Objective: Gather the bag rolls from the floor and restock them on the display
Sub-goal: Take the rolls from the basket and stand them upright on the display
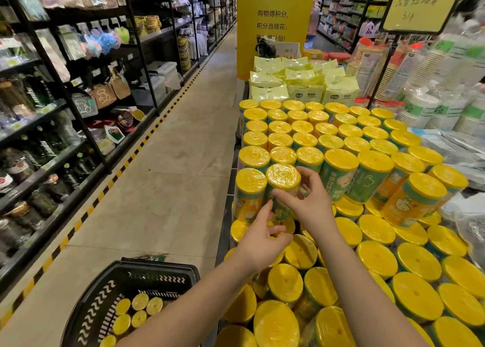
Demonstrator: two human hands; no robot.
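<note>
Both hands clamped on one bag roll: right hand pinches its side, left hand curls round its lower end. Roll upright on display, upper tier, front left, touching neighbour roll. Black basket on floor beside display; spare rolls upright inside.

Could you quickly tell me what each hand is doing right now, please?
Left hand: grips the lower end of a yellow-topped, green-wrapped bag roll.
Right hand: grips the same roll's side.
</note>
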